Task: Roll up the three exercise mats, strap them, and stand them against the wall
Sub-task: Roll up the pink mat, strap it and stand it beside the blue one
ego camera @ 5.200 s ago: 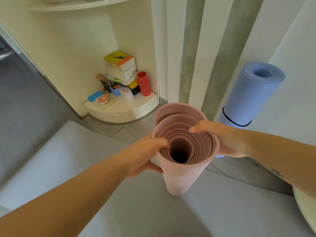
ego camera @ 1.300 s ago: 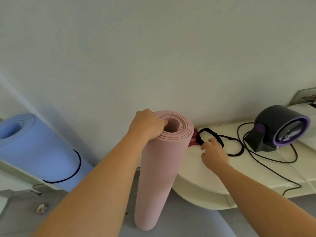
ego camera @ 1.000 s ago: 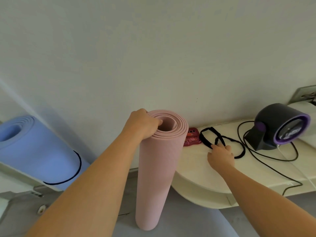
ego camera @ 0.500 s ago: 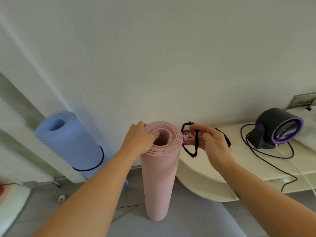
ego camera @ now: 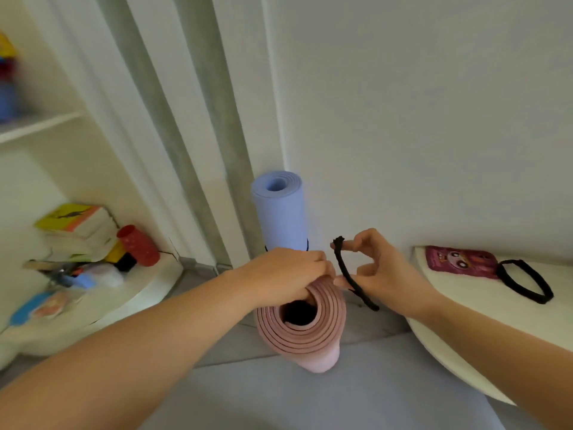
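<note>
- Presently: pink mat (ego camera: 305, 330) is rolled and stands on end, seen from above. Spiral layers and a dark hollow core are visible.
- Left hand (ego camera: 288, 274) grips the far side of the pink mat's top rim, fingers curled over the edge into the core.
- Right hand (ego camera: 381, 271) is just right of the pink mat's top, pinching a black strap (ego camera: 350, 274) between thumb and forefinger. The strap runs down across the lower fingers and its lower end hangs free. Cannot tell whether it touches the roll.
- Grey mat (ego camera: 310, 398) lies flat on the floor; the pink mat's base sits at its far edge.
- Blue mat (ego camera: 279, 212) is directly behind the pink mat, rolled and upright against the wall (ego camera: 434, 119). A thin black band (ego camera: 307, 245) circles it just above the left hand.
- Right of the pink mat, a cream ledge (ego camera: 465, 321) carries a pink printed pouch (ego camera: 459, 262) and a second black strap loop (ego camera: 524, 280), which touches the pouch's right edge.
- Left of the pink mat, a low corner shelf (ego camera: 139, 293) holds a stack of books (ego camera: 77, 221), a red cylinder (ego camera: 138, 245) tilted beside the stack, and small items too blurred to identify.
</note>
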Demonstrator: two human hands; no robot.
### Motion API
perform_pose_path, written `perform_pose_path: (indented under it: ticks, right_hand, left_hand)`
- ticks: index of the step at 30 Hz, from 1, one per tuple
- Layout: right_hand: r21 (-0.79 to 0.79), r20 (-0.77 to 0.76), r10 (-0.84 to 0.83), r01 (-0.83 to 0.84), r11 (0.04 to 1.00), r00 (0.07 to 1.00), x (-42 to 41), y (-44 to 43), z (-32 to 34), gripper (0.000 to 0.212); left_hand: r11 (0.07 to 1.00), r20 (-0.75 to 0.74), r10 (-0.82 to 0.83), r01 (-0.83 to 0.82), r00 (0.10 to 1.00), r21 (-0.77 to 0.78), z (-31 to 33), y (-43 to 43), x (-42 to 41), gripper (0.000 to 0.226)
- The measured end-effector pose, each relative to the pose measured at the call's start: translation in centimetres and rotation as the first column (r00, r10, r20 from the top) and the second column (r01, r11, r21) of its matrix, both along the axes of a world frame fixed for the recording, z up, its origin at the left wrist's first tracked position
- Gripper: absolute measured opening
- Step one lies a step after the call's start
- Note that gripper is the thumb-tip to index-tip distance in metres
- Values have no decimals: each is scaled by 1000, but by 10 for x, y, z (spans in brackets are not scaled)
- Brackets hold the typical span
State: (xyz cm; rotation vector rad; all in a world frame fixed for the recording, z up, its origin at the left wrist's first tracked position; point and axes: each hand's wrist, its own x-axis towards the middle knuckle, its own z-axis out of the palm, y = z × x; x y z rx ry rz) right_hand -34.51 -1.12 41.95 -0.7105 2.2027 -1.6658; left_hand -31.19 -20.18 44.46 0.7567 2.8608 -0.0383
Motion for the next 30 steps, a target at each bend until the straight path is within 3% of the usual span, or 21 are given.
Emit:
perform_pose_path:
  ticks: [3, 5, 8, 11, 14, 19, 24, 26, 30]
  right_hand:
    - [49, 17, 133, -133, 990, 991, 8, -21, -13, 29]
    - [136, 22, 226, -227, 964, 974, 7, -29, -18, 31]
    - [343, -113, 331, -276, 898, 937, 0, -36, -21, 66]
    - [552, -334, 532, -296, 780, 778, -8, -42, -17, 94]
    - [606, -416, 635, -322, 727, 650, -12, -51, -14, 94]
    - [632, -443, 675, -329, 702, 589, -14, -70, -13, 61]
    - [736, -518, 780, -281, 615, 350, -15, -80, -20, 37]
    - [732, -541, 774, -269, 626, 329, -18, -80, -19, 35]
    - [734, -514, 760, -254, 630, 398, -20, -80, -20, 43]
  left_hand:
    - [967, -121, -222, 203, 968, -153, -4, -19, 16, 41]
    - [923, -250, -369, 321, 895, -214, -13, -38, 20, 33]
    - [831, -387, -540, 400, 748, -387, -24, -60, 28, 31]
    - [767, -501, -641, 454, 582, -454, -26, -74, 29, 27]
    - [725, -541, -689, 472, 482, -502, -27, -76, 27, 28]
    - [699, -552, -715, 436, 429, -566, -26, -69, 22, 35]
    - [660, -527, -751, 429, 397, -616, -25, -61, 15, 48]
    - [657, -531, -754, 437, 387, -614, -25, -61, 13, 40]
    - [698, -564, -715, 461, 413, -548, -25, -66, 9, 22]
